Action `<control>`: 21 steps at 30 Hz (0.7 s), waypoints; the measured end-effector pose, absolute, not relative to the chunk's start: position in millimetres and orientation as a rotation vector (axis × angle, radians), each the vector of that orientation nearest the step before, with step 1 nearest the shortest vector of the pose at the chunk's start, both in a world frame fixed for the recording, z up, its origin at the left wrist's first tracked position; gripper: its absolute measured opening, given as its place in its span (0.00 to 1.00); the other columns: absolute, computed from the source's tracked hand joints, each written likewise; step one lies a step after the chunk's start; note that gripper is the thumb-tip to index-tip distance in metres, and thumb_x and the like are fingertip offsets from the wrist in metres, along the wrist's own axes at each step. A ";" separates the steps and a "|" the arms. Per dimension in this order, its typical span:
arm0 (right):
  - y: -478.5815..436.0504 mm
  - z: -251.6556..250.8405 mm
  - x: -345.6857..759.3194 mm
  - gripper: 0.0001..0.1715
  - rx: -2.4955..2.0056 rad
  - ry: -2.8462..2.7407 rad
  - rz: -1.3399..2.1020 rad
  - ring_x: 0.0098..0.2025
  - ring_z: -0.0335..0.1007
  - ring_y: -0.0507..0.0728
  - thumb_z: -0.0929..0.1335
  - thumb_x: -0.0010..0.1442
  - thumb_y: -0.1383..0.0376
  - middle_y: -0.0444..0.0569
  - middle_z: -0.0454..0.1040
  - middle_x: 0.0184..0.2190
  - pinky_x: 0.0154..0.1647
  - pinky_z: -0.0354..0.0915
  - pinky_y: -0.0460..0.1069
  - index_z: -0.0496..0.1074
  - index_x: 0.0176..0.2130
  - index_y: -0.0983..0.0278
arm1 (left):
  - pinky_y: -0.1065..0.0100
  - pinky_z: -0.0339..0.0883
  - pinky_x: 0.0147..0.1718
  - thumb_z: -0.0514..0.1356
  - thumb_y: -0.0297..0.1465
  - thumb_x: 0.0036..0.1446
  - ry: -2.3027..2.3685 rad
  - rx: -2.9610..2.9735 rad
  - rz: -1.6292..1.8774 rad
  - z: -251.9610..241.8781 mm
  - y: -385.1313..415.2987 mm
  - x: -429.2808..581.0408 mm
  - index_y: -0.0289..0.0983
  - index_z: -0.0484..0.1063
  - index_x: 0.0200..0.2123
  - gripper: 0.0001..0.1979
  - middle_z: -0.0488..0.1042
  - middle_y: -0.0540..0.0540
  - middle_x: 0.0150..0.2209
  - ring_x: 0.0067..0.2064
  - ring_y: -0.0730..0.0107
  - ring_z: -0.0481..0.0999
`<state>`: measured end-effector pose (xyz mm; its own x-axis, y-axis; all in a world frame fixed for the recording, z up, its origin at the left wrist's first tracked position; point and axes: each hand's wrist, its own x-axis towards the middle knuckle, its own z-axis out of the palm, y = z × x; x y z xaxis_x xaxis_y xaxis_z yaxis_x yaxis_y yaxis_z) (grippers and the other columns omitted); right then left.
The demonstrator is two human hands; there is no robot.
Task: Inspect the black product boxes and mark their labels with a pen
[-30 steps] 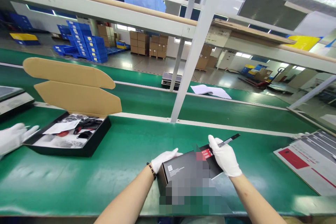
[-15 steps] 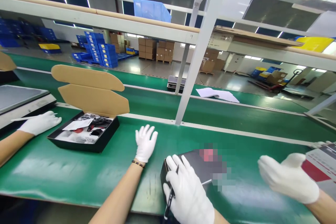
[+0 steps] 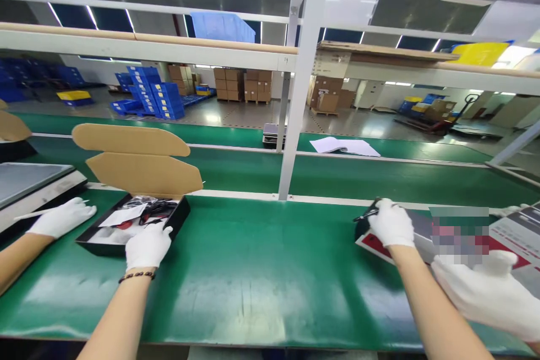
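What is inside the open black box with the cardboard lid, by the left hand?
The open box holds a white paper sheet, black cables and something red. The left hand covers its near edge; lower layers are hidden.

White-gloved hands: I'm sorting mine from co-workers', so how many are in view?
4. My left hand rests on the open box; my right hand holds a pen; a co-worker's hand far left; another's lower right. More may be out of frame.

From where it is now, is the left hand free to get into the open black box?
Probably yes. The left hand already rests on the near rim of the open black box, whose cardboard lid stands folded back, leaving the contents uncovered. A co-worker's hand sits off to the box's left.
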<state>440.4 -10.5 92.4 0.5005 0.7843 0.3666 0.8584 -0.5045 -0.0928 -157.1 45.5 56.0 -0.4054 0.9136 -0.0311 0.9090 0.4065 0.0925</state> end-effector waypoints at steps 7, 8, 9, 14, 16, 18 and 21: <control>18.4 112.3 420.0 0.24 -1.907 -0.884 0.036 0.56 0.62 0.73 0.68 0.51 0.51 0.65 0.69 0.50 0.60 0.51 0.66 0.63 0.39 0.67 | 0.58 0.67 0.41 0.45 0.31 0.67 2.277 2.243 0.309 17.8 -11.9 -44.3 0.30 0.68 0.60 0.24 0.75 0.38 0.45 0.42 0.55 0.76; 25.9 111.5 405.2 0.25 -1.802 -0.884 0.142 0.55 0.65 0.69 0.68 0.50 0.49 0.62 0.70 0.51 0.59 0.55 0.64 0.61 0.38 0.65 | 0.59 0.68 0.41 0.46 0.33 0.67 2.118 2.382 0.473 16.7 -22.9 -25.0 0.29 0.69 0.59 0.23 0.76 0.38 0.43 0.42 0.57 0.76; 33.4 109.7 390.7 0.26 -1.719 -0.907 0.221 0.54 0.67 0.64 0.67 0.51 0.47 0.59 0.70 0.52 0.59 0.58 0.61 0.60 0.38 0.64 | 0.61 0.69 0.44 0.49 0.36 0.67 1.913 2.505 0.704 19.5 -31.2 -9.2 0.29 0.70 0.56 0.22 0.76 0.39 0.45 0.44 0.59 0.76; 60.8 102.4 344.8 0.38 -1.275 -0.894 0.600 0.54 0.70 0.56 0.64 0.52 0.35 0.59 0.71 0.52 0.58 0.63 0.52 0.57 0.41 0.63 | 0.53 0.48 0.66 0.51 0.44 0.66 1.828 2.157 1.829 77.7 -0.5 -0.2 0.24 0.66 0.58 0.30 0.59 0.30 0.64 0.68 0.52 0.53; 65.4 106.3 339.1 0.36 -1.151 -0.842 0.730 0.57 0.69 0.53 0.62 0.57 0.35 0.59 0.67 0.57 0.59 0.63 0.50 0.57 0.44 0.63 | 0.53 0.43 0.68 0.47 0.50 0.65 1.838 1.649 1.892 99.5 35.3 -14.9 0.21 0.54 0.66 0.40 0.56 0.29 0.65 0.70 0.54 0.48; 66.3 112.3 338.4 0.31 -1.078 -0.800 0.846 0.55 0.69 0.52 0.59 0.64 0.39 0.57 0.68 0.57 0.57 0.65 0.49 0.59 0.44 0.64 | 0.52 0.57 0.63 0.34 0.53 0.66 1.730 1.360 1.726 109.5 66.2 -25.7 0.22 0.59 0.64 0.43 0.68 0.29 0.56 0.62 0.54 0.66; 60.0 116.6 343.8 0.30 -1.070 -0.752 0.947 0.40 0.75 0.53 0.60 0.64 0.40 0.55 0.75 0.44 0.39 0.71 0.48 0.61 0.36 0.64 | 0.50 0.69 0.52 0.28 0.60 0.61 1.453 1.051 1.522 102.0 86.4 -28.7 0.23 0.72 0.51 0.51 0.75 0.30 0.45 0.48 0.53 0.77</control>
<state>343.8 60.0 116.6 0.4143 0.9082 0.0596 -0.2642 0.1826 -0.9470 -28.7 86.4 102.0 -0.3640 0.9298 0.0547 0.0111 -0.0543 0.9985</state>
